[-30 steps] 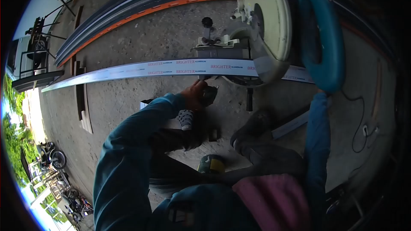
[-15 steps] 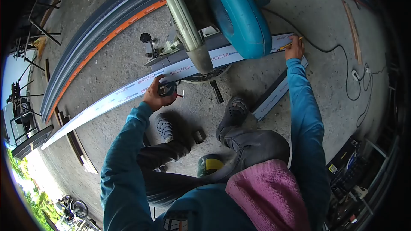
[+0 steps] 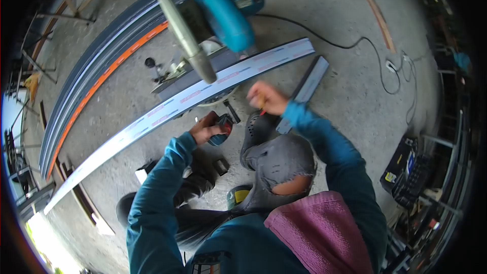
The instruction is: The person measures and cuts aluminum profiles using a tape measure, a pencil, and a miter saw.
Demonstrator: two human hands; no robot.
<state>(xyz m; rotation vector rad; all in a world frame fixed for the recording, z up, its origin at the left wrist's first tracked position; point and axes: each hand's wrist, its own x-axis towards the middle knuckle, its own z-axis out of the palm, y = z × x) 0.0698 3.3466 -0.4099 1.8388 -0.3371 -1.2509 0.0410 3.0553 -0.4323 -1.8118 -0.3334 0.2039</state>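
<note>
My left hand (image 3: 204, 129) is closed around a tape measure (image 3: 221, 133), dark with a red patch, above the floor on the near side of a long aluminium profile (image 3: 203, 90). That profile carries printed film and lies across the base of a teal saw (image 3: 223, 20). My right hand (image 3: 268, 96), smeared by motion, is closed on a slim yellow pencil (image 3: 262, 104) between the profile and my knee. The fingers hide most of the pencil. Close to my right wrist, a shorter aluminium piece (image 3: 307, 89) lies slanting on the floor.
Long dark profiles (image 3: 86, 78) and an orange strip (image 3: 122, 57) curve along the far side. A black cord (image 3: 329, 40) runs from the saw to the right. A toolbox (image 3: 401, 167) stands at right. A wooden strip (image 3: 379, 20) lies on the concrete.
My right hand has left the profile's right end and moved left and toward me with the pencil. My left hand has come off the profile, nearer my body, with the tape measure. The view has shifted.
</note>
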